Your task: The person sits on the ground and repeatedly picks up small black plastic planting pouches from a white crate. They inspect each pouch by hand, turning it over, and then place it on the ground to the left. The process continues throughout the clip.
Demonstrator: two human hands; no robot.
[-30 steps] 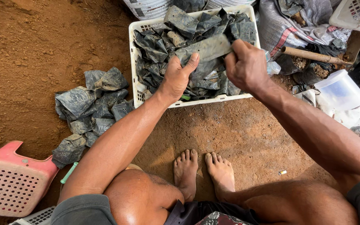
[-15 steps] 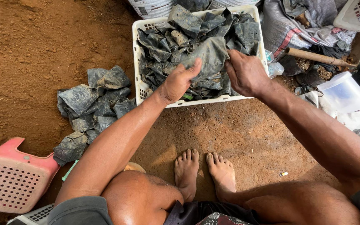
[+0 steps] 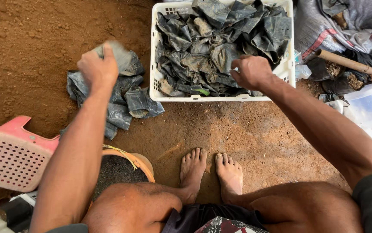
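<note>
1. The ground is bare reddish-brown soil, loose and crumbly at the upper left and flatter and more packed in front of the feet.
2. The person sits low, with both bare feet flat on the soil, side by side and touching.
3. The left hand is out over a pile of dark plastic bags that lies on the soil. Its fingers are closed around one grey bag, which it holds above the pile.
4. The right hand is at the near edge of a white plastic crate. Its fingers are curled together and rest on the crumpled bags inside; I cannot tell if it really grips one of them.
5. The crate stands on the soil, just to the right of the pile, and it is full of dirty black and grey bags.
6. A pink plastic basket lies at the lower left, tilted on the soil.
7. An orange-rimmed bowl with dark soil stands beside the left knee, partly hidden by the arm.
8. At the right there are a wooden handle, a clear plastic tub and grey cloth sacks, all close together.
</note>
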